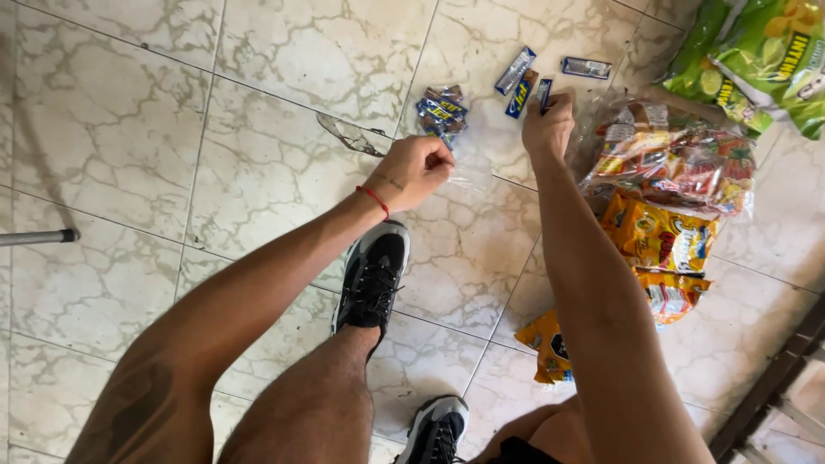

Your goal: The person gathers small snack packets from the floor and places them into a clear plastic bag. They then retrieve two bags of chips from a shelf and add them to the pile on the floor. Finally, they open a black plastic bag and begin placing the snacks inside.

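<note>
Green snack bags, black sneaker, metal rod

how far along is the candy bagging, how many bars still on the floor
Several small blue bars already sit in the clear bag, held open by the left hand. The right hand is gripping one more blue bar. Left on the tiled floor: three loose bars.
</note>
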